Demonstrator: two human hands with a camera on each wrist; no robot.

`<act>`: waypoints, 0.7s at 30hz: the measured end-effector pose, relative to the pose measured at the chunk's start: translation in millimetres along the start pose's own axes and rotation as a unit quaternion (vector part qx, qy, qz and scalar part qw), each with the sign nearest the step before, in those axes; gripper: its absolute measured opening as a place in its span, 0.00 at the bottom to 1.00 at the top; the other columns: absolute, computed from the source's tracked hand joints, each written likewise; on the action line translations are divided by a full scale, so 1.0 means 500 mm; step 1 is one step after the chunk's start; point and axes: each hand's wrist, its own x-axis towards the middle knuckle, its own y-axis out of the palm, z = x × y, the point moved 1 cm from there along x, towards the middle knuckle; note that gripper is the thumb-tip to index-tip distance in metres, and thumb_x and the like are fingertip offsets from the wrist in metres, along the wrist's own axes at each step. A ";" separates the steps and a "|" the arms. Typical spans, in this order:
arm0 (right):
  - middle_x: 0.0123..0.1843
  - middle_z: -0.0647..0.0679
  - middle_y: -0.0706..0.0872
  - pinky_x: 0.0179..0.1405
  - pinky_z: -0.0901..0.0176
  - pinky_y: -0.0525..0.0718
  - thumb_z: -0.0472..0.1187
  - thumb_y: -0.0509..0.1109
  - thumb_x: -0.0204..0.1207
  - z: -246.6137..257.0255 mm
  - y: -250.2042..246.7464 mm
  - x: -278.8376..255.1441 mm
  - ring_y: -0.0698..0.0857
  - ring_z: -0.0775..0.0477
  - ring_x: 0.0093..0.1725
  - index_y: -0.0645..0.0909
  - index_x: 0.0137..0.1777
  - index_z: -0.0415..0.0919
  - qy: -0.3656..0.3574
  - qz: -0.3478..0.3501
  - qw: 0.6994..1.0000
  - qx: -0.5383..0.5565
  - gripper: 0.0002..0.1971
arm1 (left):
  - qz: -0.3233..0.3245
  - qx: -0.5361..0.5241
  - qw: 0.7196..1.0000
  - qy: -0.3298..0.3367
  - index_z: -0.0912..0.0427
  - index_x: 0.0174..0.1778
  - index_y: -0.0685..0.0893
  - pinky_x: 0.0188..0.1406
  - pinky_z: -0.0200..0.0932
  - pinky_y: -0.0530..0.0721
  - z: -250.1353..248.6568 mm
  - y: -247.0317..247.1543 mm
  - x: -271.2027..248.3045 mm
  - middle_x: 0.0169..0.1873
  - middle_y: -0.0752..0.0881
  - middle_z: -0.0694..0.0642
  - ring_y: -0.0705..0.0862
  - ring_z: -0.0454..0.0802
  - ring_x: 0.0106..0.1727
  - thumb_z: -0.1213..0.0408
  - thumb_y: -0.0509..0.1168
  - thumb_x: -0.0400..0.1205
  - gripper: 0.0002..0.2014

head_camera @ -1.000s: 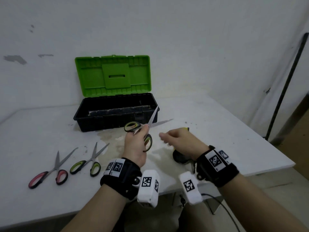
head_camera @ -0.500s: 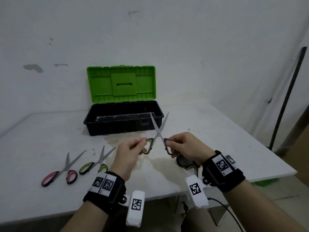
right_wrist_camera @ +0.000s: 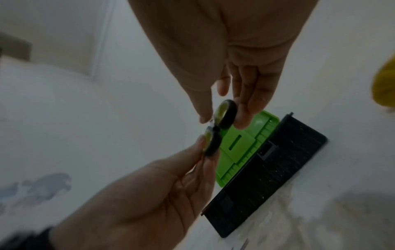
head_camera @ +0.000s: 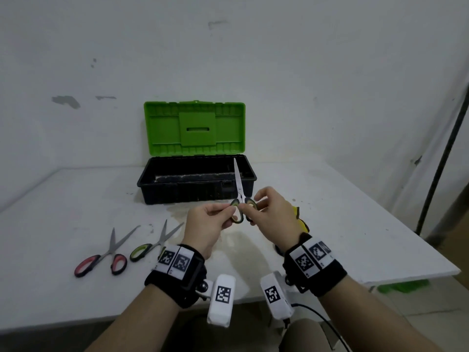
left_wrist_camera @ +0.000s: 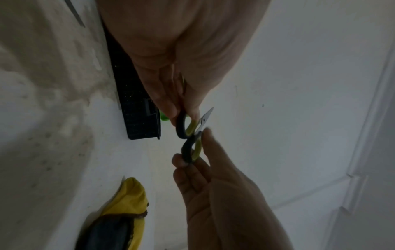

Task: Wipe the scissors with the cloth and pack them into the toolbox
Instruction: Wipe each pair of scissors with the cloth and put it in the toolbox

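Observation:
Green-and-black handled scissors [head_camera: 239, 191] are held upright above the table, blades closed and pointing up in front of the toolbox [head_camera: 177, 189]. My left hand [head_camera: 223, 214] pinches the left handle loop [left_wrist_camera: 184, 126]. My right hand [head_camera: 253, 207] pinches the right loop [right_wrist_camera: 227, 116]. The toolbox is black with its green lid [head_camera: 194, 128] standing open against the wall. A yellow cloth [head_camera: 300, 219] lies on the table behind my right wrist, mostly hidden; its yellow and dark folds show in the left wrist view [left_wrist_camera: 128, 203].
Red-handled scissors [head_camera: 101, 257] and another green-handled pair [head_camera: 154, 243] lie on the white table [head_camera: 355, 224] at the left. A dark pole [head_camera: 441, 153] leans at the right wall. The table's front edge runs just behind my wrists.
The scissors went from wide open in my left hand alone to upright, one loop in each hand. Their blades have closed together over the last half second.

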 end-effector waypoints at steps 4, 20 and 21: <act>0.40 0.49 0.85 0.38 0.57 0.80 0.59 0.79 0.66 0.033 0.029 0.037 0.82 0.48 0.39 0.84 0.45 0.39 -0.036 0.001 0.997 -0.069 0.22 | -0.015 -0.003 1.000 0.006 0.65 0.47 0.91 0.39 0.34 0.89 -0.029 -0.009 0.036 0.41 0.93 0.62 0.91 0.50 0.41 0.71 0.75 0.79 0.03; 0.36 0.42 0.85 0.23 0.61 0.76 0.59 0.76 0.70 0.070 0.166 0.432 0.83 0.45 0.33 0.83 0.40 0.31 0.099 0.081 0.956 -0.262 0.26 | -0.066 0.354 0.933 -0.005 0.62 0.79 0.75 0.78 0.56 0.72 -0.075 -0.381 0.435 0.77 0.76 0.65 0.76 0.61 0.77 0.54 0.62 0.87 0.26; 0.36 0.44 0.84 0.23 0.61 0.76 0.59 0.76 0.70 0.071 0.184 0.446 0.82 0.46 0.32 0.80 0.38 0.34 0.107 0.097 0.948 -0.282 0.25 | -0.053 0.365 0.929 -0.031 0.62 0.78 0.76 0.79 0.57 0.72 -0.060 -0.398 0.455 0.78 0.76 0.66 0.75 0.62 0.77 0.53 0.61 0.87 0.25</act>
